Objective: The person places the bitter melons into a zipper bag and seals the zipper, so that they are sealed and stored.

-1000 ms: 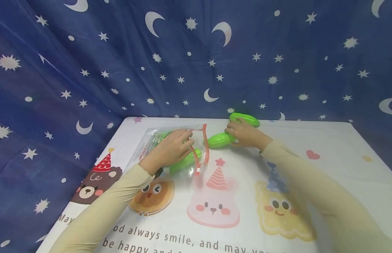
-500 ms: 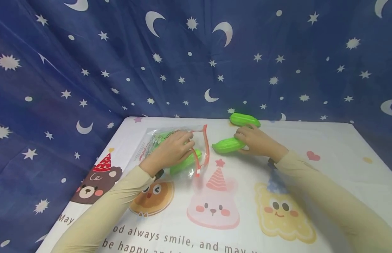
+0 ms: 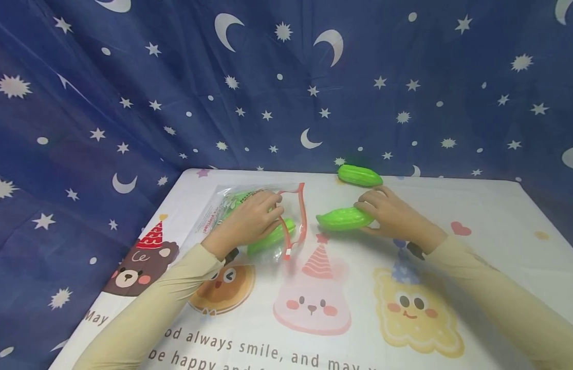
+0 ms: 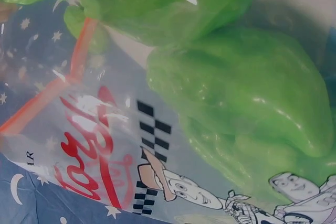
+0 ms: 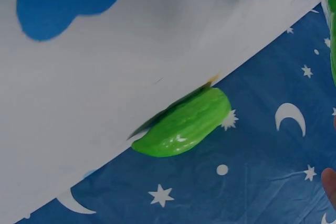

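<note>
My right hand [image 3: 394, 216] grips one end of a light green, ridged toy bitter melon [image 3: 344, 219], whose pointed end faces left. To its left, my left hand [image 3: 249, 218] holds the upper edge of a clear zip bag [image 3: 209, 218] at its red-trimmed mouth, which gapes toward the right. Green bitter melons [image 4: 247, 87] fill part of the bag in the left wrist view, behind printed cartoon figures and red lettering. One more bitter melon [image 3: 360, 175] lies by itself at the table's back edge; the right wrist view also shows this bitter melon [image 5: 184, 121].
A white tablecloth [image 3: 499, 221] with printed cartoon animals and lettering covers the table. Dark blue curtain cloth [image 3: 267, 61] with moons and stars hangs right behind the back edge and along the left side.
My right hand has drawn the bitter melon from beside the back one toward the right and nearer to me. My left hand and the bag have stayed in place.
</note>
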A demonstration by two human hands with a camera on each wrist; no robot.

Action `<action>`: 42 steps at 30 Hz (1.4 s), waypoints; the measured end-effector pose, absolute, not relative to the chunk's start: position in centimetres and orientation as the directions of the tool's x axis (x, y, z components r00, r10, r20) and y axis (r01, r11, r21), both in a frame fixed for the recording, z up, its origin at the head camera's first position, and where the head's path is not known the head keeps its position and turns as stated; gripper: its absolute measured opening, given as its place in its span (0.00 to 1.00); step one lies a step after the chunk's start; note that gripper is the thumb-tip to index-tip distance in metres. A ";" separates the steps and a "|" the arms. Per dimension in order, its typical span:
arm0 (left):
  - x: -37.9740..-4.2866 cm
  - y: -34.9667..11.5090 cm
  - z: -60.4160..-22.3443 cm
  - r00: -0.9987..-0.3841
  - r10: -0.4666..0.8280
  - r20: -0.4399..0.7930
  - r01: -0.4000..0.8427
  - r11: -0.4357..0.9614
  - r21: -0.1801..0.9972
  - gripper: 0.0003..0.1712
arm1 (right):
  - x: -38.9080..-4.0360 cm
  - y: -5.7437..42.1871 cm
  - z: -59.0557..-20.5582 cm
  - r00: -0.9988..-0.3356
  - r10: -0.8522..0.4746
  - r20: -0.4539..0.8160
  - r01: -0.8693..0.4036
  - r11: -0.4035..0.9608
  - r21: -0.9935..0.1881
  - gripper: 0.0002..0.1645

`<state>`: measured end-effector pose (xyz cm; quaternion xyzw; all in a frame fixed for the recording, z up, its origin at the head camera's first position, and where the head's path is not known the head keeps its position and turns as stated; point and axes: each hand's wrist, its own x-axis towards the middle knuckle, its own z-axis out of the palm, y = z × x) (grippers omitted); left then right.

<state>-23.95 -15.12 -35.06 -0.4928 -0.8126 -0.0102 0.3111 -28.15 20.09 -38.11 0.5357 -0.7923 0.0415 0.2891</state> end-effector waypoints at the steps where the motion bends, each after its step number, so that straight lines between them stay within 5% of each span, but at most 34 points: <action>1: -23.9 -15.1 -35.0 -0.318 0.796 0.515 0.807 0.513 -0.293 0.09 | -28.0 20.0 -38.1 -0.255 -0.824 0.506 -0.874 0.420 0.243 0.30; 42: -24.1 -14.7 -34.8 -0.337 0.806 0.487 0.800 0.518 -0.304 0.08 | -27.3 12.5 -36.7 -0.185 -0.885 0.427 -0.909 0.320 0.269 0.27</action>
